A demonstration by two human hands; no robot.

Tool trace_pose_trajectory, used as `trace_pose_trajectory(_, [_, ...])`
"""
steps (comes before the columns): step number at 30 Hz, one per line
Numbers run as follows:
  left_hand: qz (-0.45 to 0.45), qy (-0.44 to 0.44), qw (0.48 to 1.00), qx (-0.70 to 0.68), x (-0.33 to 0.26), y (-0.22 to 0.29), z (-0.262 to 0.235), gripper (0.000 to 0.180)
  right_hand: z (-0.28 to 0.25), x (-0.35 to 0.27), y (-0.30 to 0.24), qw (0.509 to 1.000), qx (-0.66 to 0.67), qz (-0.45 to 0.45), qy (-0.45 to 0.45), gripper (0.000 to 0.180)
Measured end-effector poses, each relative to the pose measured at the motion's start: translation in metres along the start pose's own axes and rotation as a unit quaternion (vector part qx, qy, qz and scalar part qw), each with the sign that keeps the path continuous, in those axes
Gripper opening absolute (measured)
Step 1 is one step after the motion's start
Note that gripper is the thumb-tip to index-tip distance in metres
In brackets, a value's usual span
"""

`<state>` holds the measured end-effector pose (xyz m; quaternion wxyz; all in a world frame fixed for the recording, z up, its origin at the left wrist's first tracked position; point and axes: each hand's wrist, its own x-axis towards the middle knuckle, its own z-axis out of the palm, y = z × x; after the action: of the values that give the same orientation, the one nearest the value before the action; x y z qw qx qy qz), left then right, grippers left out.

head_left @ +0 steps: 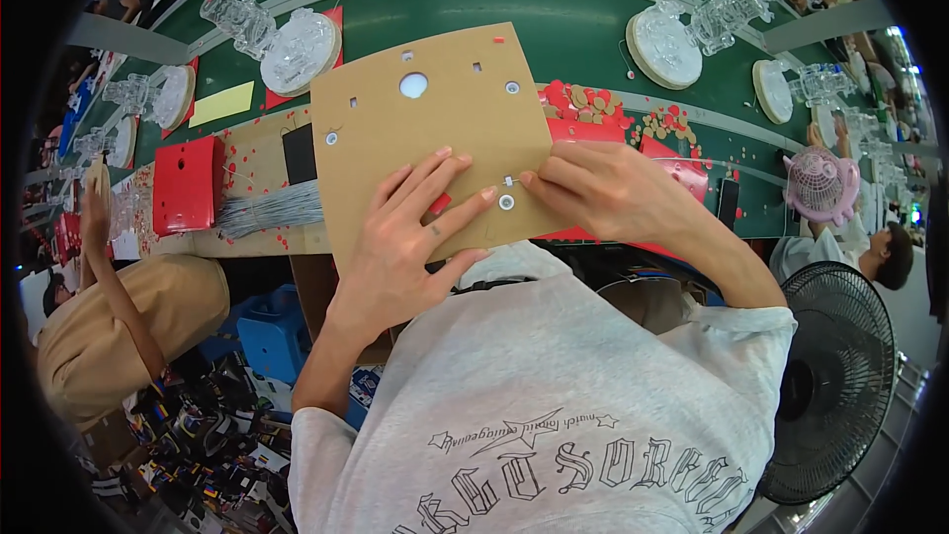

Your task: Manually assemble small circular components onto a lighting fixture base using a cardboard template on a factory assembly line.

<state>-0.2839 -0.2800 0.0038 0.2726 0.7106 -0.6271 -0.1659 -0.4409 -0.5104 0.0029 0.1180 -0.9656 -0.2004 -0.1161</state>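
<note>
A brown cardboard sheet lies in front of me, with one large round hole, several small slots and a few white-rimmed eyelets. My left hand rests on its near part with the fingers spread, holding nothing. My right hand is at the sheet's right side, thumb and fingertips pinched together next to a small slot. Whatever is in that pinch is too small to make out. Just below the slot sits a white-rimmed eyelet. A bit of red shows beside my left fingers.
Left of the sheet are a red folded card piece and a bundle of thin grey wires. Red and brown paper discs lie to the right, near a pink fan. Clear glass-like pieces on round bases stand along the green bench.
</note>
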Motion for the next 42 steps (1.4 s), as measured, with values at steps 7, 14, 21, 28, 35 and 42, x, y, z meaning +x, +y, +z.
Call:
trace_pose_trajectory(7, [-0.008,0.02,1.0,0.005,-0.001,-0.002,-0.002,0.058,-0.006,0.005,0.004,0.997,0.062,0.049,0.006,0.032])
trace_pose_trajectory(14, [-0.024,0.052,0.997,-0.059,0.005,0.004,0.0,0.068,0.003,0.011,-0.002,0.999,-0.007,0.011,0.032,0.031])
trace_pose_trajectory(21, [0.045,-0.028,0.995,0.09,0.046,0.008,-0.013,0.026,0.002,0.005,-0.01,0.999,-0.003,0.029,0.04,0.031])
trace_pose_trajectory(28, [0.148,0.027,0.983,0.11,0.057,-0.012,0.011,0.018,0.005,0.008,-0.021,0.98,0.081,0.18,0.022,0.074])
trace_pose_trajectory(35, [0.053,0.024,0.998,0.039,0.025,-0.023,-0.023,0.017,0.012,-0.012,-0.012,0.977,0.069,0.197,0.039,0.076])
trace_pose_trajectory(42, [0.003,0.09,0.992,-0.085,-0.011,-0.033,-0.021,0.015,-0.002,0.007,-0.023,0.973,0.144,0.175,0.047,0.07])
